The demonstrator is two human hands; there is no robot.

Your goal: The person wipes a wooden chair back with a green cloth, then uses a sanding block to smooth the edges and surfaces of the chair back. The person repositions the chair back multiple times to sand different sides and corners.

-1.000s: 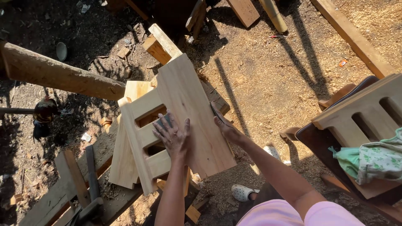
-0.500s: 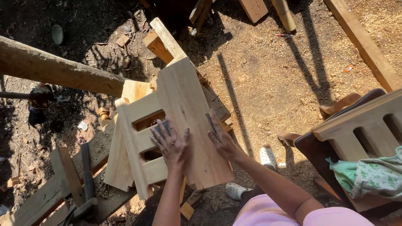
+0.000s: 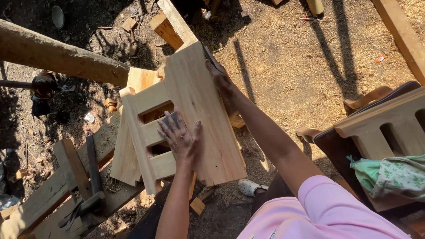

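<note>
A pale wooden panel (image 3: 199, 106) with a wide board and slatted openings lies tilted on a low workbench. My left hand (image 3: 180, 140) rests flat on it near the slats, fingers spread, pressing a small grey sheet (image 3: 170, 118) under the fingertips. My right hand (image 3: 220, 79) reaches to the panel's far right edge and grips it there. A thin dark strip (image 3: 208, 55) runs along that edge just beyond the fingers. What the strip is cannot be told.
A thick log (image 3: 57, 55) crosses the upper left. A hammer (image 3: 90, 177) lies on planks at the lower left. A carved wooden chair part (image 3: 380, 128) with a green cloth (image 3: 394, 175) is on the right. Sawdust (image 3: 305, 66) covers the ground, and a white clog (image 3: 250, 186) lies below the panel.
My right hand has slid from the panel's near right edge up to its far edge. My left hand stays flat near the slats. The view has shifted slightly.
</note>
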